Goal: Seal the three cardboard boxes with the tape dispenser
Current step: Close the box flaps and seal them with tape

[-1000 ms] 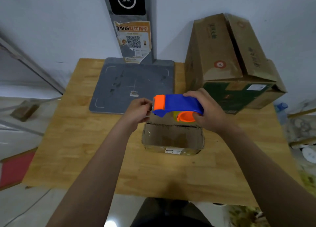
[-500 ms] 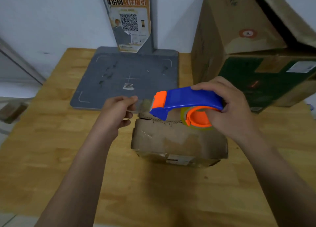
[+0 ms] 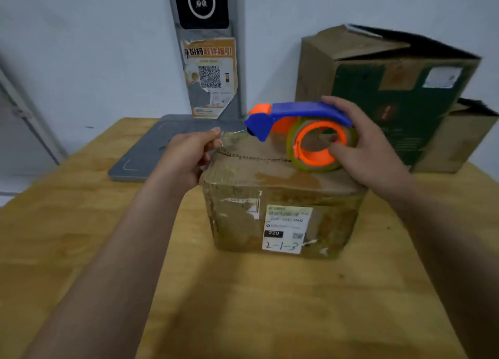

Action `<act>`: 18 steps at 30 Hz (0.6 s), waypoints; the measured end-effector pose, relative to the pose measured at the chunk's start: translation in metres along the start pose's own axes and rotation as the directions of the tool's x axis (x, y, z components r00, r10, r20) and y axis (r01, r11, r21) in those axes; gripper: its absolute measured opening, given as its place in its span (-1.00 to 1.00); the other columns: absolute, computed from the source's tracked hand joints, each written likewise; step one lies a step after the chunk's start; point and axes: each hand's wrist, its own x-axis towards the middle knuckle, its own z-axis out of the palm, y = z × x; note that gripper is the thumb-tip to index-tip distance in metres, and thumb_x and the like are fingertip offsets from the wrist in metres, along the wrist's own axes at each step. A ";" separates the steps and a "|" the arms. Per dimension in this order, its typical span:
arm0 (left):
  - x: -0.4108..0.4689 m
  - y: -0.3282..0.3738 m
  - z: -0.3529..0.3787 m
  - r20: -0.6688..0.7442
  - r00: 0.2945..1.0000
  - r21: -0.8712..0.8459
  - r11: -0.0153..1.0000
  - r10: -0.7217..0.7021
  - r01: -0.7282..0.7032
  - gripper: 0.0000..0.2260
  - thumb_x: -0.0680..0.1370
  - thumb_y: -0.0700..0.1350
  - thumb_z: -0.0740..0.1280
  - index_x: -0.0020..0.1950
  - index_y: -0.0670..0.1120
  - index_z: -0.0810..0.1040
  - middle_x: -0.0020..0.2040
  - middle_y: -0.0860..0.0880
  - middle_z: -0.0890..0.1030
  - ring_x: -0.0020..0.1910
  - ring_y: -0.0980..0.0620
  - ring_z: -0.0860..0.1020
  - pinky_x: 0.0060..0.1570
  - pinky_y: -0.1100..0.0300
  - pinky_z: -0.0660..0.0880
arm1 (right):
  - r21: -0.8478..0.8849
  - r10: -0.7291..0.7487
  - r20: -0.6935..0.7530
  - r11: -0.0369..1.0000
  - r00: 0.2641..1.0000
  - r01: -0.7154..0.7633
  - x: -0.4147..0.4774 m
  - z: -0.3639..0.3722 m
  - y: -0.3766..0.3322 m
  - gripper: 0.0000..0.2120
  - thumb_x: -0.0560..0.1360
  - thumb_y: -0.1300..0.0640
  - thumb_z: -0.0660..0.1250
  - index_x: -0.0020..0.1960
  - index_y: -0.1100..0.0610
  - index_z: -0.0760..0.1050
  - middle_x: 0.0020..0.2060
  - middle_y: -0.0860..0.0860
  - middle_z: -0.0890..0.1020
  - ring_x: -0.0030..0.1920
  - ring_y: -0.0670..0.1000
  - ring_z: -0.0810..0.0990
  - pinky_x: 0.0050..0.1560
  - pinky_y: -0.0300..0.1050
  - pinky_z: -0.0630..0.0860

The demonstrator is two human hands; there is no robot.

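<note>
A small worn cardboard box (image 3: pixel 283 212) with a white label stands in the middle of the wooden table (image 3: pixel 81 237). Its top flaps meet in a jagged seam. My right hand (image 3: pixel 370 148) grips the blue and orange tape dispenser (image 3: pixel 299 126) just above the box top, roll side toward me. My left hand (image 3: pixel 189 156) pinches the free end of the clear tape (image 3: pixel 232 137) at the box's top left edge. A large brown and green box (image 3: pixel 391 94) stands behind on the right, its top flaps loose, with another brown box (image 3: pixel 453 142) beside it.
A grey flat pad (image 3: pixel 151 153) lies on the table behind the small box, at the foot of a grey post (image 3: pixel 210 61) with a QR-code poster and a black screen. A pale wall runs behind the table.
The camera has dropped lower and closer to the small box. My right hand has tilted the dispenser so its roll faces me. My left hand still pinches the tape end at the box's left edge.
</note>
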 end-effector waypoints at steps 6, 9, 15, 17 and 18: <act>-0.039 0.011 0.006 -0.085 0.995 -0.040 0.998 -0.043 0.039 -0.81 0.58 -0.05 0.46 -0.21 -0.07 0.63 -0.33 0.08 0.56 -0.49 0.15 0.30 -0.49 0.34 0.33 | 0.126 0.129 -0.053 0.985 0.990 -0.121 -0.024 0.001 -0.023 -0.34 0.53 0.38 0.29 0.44 -0.24 0.37 0.27 -0.16 0.50 0.12 -0.25 0.54 -0.06 -0.32 0.59; -0.070 0.012 0.005 -0.096 0.994 -0.059 0.997 -0.051 0.045 -0.87 0.57 -0.06 0.46 -0.10 -0.10 0.64 -0.26 0.03 0.58 -0.52 0.15 0.33 -0.52 0.36 0.34 | 0.132 0.138 -0.063 0.983 0.988 -0.129 -0.051 -0.004 -0.039 -0.36 0.55 0.37 0.29 0.44 -0.23 0.37 0.26 -0.15 0.49 0.10 -0.31 0.51 -0.16 -0.44 0.52; -0.135 0.000 -0.018 -0.080 0.997 0.048 0.999 -0.018 0.022 -0.85 0.58 -0.05 0.45 -0.13 -0.09 0.65 -0.24 0.03 0.59 -0.43 0.11 0.31 -0.35 0.24 0.32 | 0.125 0.146 -0.098 0.983 0.984 -0.133 -0.113 -0.012 -0.070 -0.37 0.56 0.35 0.31 0.41 -0.27 0.38 0.16 -0.32 0.48 0.09 -0.35 0.50 -0.19 -0.44 0.50; -0.149 0.000 -0.029 -0.055 0.998 0.077 0.997 -0.022 0.026 -0.86 0.59 -0.05 0.45 -0.12 -0.08 0.65 -0.23 0.04 0.56 -0.41 0.09 0.29 -0.29 0.18 0.38 | 0.113 0.130 -0.080 0.986 0.988 -0.121 -0.127 -0.013 -0.080 -0.38 0.54 0.36 0.31 0.42 -0.22 0.39 0.17 -0.29 0.50 0.07 -0.37 0.50 -0.19 -0.48 0.48; -0.155 0.001 -0.034 -0.047 0.999 0.086 0.996 -0.025 0.029 -0.86 0.59 -0.04 0.45 -0.12 -0.07 0.66 -0.23 0.04 0.54 -0.40 0.09 0.29 -0.26 0.12 0.43 | 0.090 0.117 -0.068 0.990 0.991 -0.111 -0.129 -0.014 -0.085 -0.38 0.53 0.37 0.32 0.42 -0.20 0.39 0.19 -0.25 0.51 0.09 -0.33 0.51 -0.17 -0.47 0.48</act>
